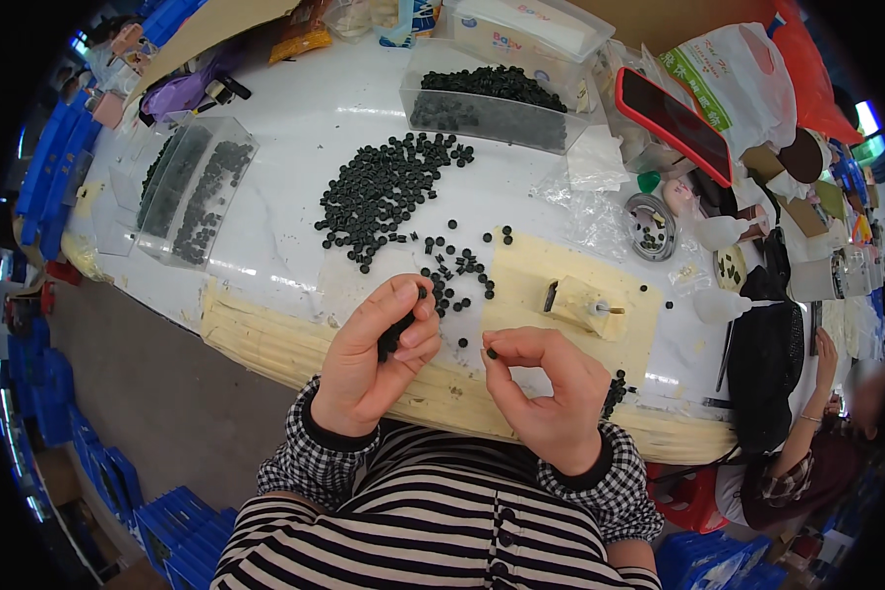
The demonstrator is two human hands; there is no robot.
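Observation:
My left hand is curled around several small black rubber parts, with one of them up between thumb and forefinger. To its right, my right hand pinches a single small dark round part between thumb and forefinger. Just beyond my hands, loose black parts lie scattered on the white table. A large heap of the same small spool-like parts spreads farther back. Right of centre, a small fixture wrapped in yellowish tape, with a metal pin sticking out, stands on a yellow taped patch.
Clear plastic bins with black parts stand at the back and at the left. A red-edged phone, squeeze bottles and a tape roll crowd the right. Padding lines the front edge. A co-worker sits at right.

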